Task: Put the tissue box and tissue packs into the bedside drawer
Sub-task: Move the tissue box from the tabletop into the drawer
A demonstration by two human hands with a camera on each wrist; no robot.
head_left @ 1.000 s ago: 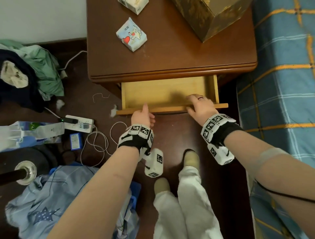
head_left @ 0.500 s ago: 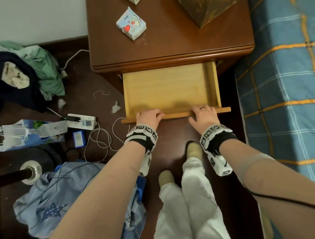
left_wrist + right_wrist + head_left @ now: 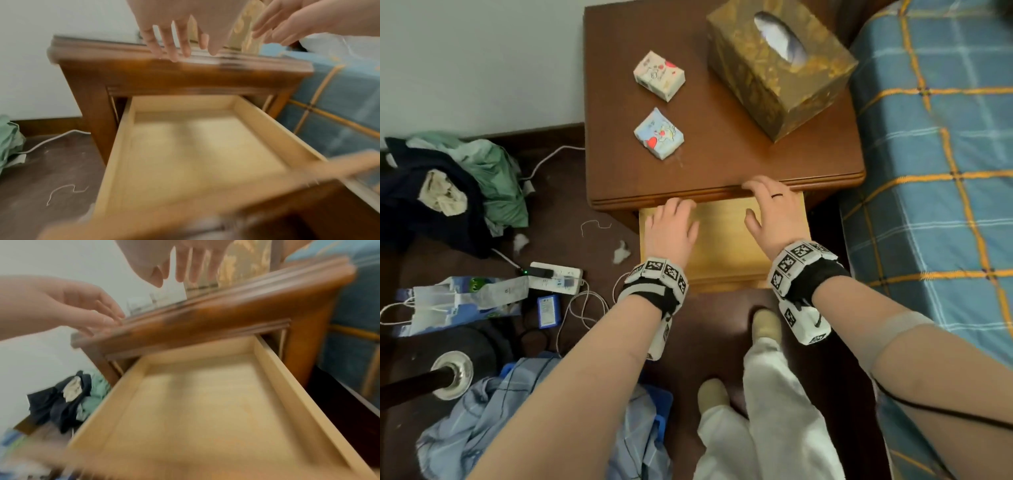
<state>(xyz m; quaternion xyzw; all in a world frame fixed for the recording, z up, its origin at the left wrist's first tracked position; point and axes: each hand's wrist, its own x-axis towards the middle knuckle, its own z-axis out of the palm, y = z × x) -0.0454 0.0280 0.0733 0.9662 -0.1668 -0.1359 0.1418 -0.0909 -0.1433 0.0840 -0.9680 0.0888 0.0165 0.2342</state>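
Note:
A gold-brown tissue box (image 3: 780, 65) stands at the back right of the brown bedside table (image 3: 722, 150). Two small tissue packs lie to its left: a white one (image 3: 659, 76) farther back and a blue one with a red heart (image 3: 659, 134) nearer. The light wooden drawer (image 3: 722, 240) is pulled out and holds nothing (image 3: 195, 151). My left hand (image 3: 671, 228) and right hand (image 3: 770, 212) hover above the drawer, fingers straight and spread, holding nothing. Their fingertips reach the table's front edge. Both wrist views are blurred.
A bed with a blue plaid cover (image 3: 941, 171) runs along the right. On the dark floor at left lie a heap of clothes (image 3: 455, 192), a power strip (image 3: 554, 275) with cables, a paper bag (image 3: 452, 305) and a blue garment (image 3: 517, 418). My feet stand below the drawer.
Both hands have let go of the drawer's front edge and risen forward over the drawer toward the tabletop. The drawer stands pulled out farther than a second ago.

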